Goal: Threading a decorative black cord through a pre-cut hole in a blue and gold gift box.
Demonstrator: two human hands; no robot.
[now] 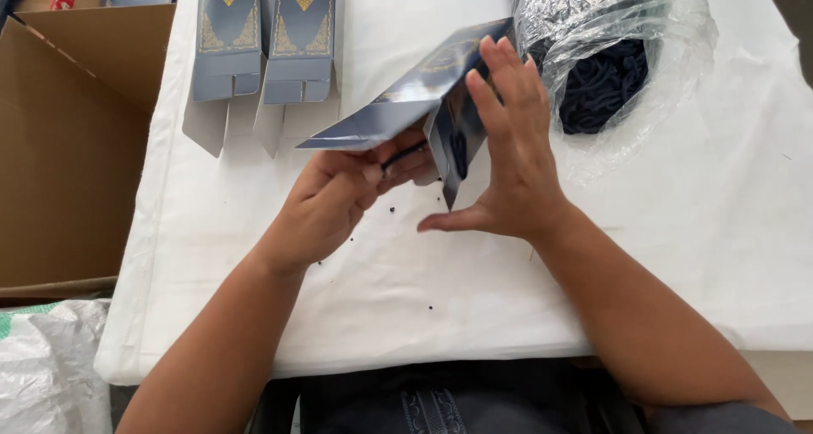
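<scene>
Above a white-covered table [677, 256], your two hands work a dark blue, gold-printed paper bag [406, 104] held in the air between them, still half folded. Your right hand [508, 154] lies flat and open against the bag's side, fingers straight and spread upward, thumb stretched out to the left below the bag's lower corner; it presses rather than grips. Your left hand [334, 201] is curled nearly closed just under the bag's open edge, fingertips pinching a short dark cord [405, 154] against the paper. As a judgement, the cord looks only partly fitted: one stretch shows at your fingertips, and whether it is threaded through the bag cannot be told. Beyond your left fingers, two more bags of the same print [262, 36] lie flat on the cloth, well apart from your grip. Past your right fingertips, a crumpled clear plastic sack [669, 27] holds a heap of dark cords [605, 82], near but not touching your hand. An open cardboard carton [68, 146] sits off the table's left edge. Small dark specks [430, 308] dot the cloth below your hands; nothing blocks them.
</scene>
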